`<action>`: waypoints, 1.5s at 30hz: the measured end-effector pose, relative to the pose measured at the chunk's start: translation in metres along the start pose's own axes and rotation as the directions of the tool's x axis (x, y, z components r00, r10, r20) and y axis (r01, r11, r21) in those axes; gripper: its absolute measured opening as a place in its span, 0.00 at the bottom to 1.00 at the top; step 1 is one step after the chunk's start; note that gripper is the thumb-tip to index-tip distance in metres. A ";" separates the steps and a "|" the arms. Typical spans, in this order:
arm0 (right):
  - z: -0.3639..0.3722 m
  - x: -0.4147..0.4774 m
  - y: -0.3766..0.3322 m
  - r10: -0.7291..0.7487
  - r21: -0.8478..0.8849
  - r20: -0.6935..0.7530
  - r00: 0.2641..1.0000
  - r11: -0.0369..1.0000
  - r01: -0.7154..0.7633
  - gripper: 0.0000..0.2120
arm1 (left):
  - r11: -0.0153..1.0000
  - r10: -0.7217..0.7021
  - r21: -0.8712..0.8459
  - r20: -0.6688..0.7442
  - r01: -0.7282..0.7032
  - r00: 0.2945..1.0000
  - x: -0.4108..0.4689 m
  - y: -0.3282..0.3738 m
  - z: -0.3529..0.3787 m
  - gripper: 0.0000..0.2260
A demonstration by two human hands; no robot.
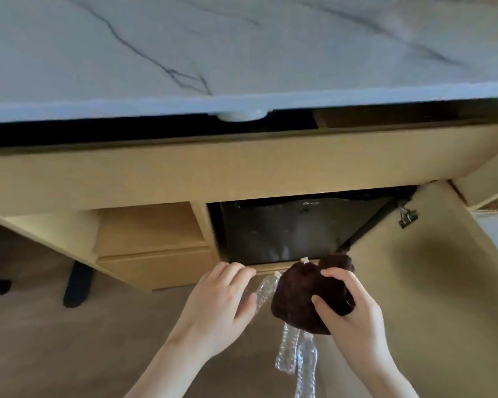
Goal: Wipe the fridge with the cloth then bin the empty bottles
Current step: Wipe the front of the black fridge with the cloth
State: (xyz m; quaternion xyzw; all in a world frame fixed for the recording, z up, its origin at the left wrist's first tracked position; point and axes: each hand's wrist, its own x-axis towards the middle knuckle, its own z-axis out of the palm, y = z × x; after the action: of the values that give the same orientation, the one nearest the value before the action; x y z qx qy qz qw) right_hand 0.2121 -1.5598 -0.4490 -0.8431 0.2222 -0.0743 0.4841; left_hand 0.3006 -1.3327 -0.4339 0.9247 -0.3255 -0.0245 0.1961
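Two steps are set, and neither is shown finished. The left hand (222, 300) is held loose and empty, its fingers extended beside a crumpled clear plastic bottle (266, 291); contact cannot be told. Further crumpled bottles (285, 354) are left lying on the tan floor (69, 354), unbinned, and no bin is seen. The bunched dark brown cloth (299, 297) is grasped by the right hand (354, 311) just below the black fridge front (293, 228), so wiping is judged pending or under way.

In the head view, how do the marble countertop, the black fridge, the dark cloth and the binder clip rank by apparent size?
1. marble countertop
2. black fridge
3. dark cloth; it is nearer the camera, so it may look enlarged
4. binder clip, clearly the smallest
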 end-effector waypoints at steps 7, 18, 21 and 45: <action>0.079 0.068 0.137 -0.109 0.090 -0.068 0.992 0.989 0.115 0.24 | 0.997 0.067 0.029 -0.058 -0.066 0.996 0.048 -0.067 0.166 0.22; 0.098 0.093 0.180 -0.242 0.127 -0.252 0.937 0.952 0.280 0.23 | 0.971 0.226 0.123 -0.199 -0.205 0.954 0.078 -0.076 0.204 0.19; 0.079 0.092 0.155 -0.281 0.114 -0.267 0.922 0.940 0.320 0.25 | 0.946 0.308 0.181 -0.250 -0.268 0.918 0.087 -0.065 0.171 0.18; 0.055 0.172 0.073 -0.693 0.076 -0.285 0.662 0.672 0.736 0.22 | 0.840 0.492 0.509 -0.571 -0.187 0.658 0.168 -0.097 0.102 0.20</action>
State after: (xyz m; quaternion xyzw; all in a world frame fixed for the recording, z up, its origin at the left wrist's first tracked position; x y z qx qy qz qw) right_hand 0.3620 -1.6246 -0.5550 -0.7986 -0.0809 -0.3774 0.4618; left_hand 0.4724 -1.4017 -0.5509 0.8071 -0.3987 0.4225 0.1057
